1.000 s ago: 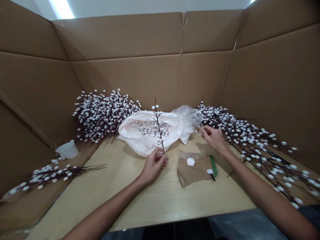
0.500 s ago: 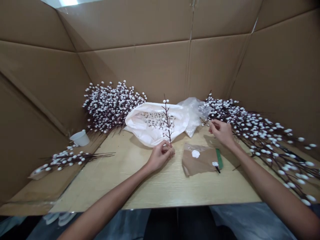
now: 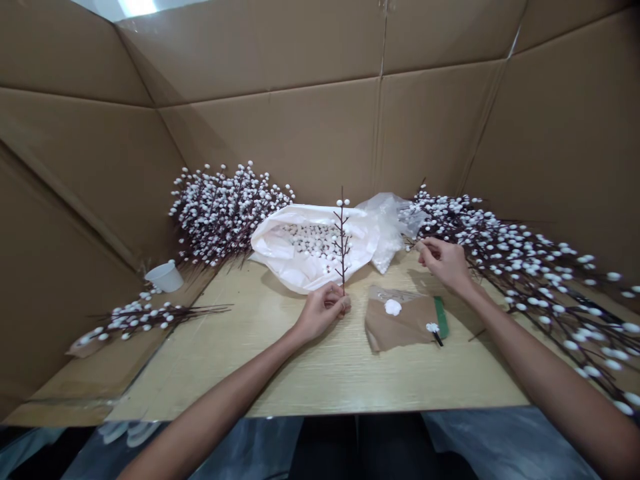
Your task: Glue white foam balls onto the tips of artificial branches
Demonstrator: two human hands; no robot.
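My left hand (image 3: 323,312) pinches the lower end of a dark artificial berry stem (image 3: 343,250) and keeps it upright. Two white berries sit near its tip; its lower twigs look mostly bare against the bag behind. That white bag (image 3: 295,277) lies open with many small white berries inside. To the right, my right hand (image 3: 445,267) has its fingertips pinched together beside a clear plastic bag (image 3: 384,250); whatever is between them is too small to make out. Between my forearms, a brown sheet (image 3: 395,330) carries a white blob (image 3: 393,307) and a small dark stick (image 3: 436,335) with white stuff on its end.
Large bundles of white-berried stems lie at the back left (image 3: 220,213) and along the right (image 3: 520,257). A smaller bunch (image 3: 145,317) rests at the left near a white cup (image 3: 166,277). Cardboard walls (image 3: 270,140) enclose the back and sides. A green strip (image 3: 442,317) edges the brown sheet.
The berry stem in my left hand has swung from a slight leftward tilt to nearly vertical. My right hand has barely moved, still pinched by the plastic bag. The view has shifted slightly.
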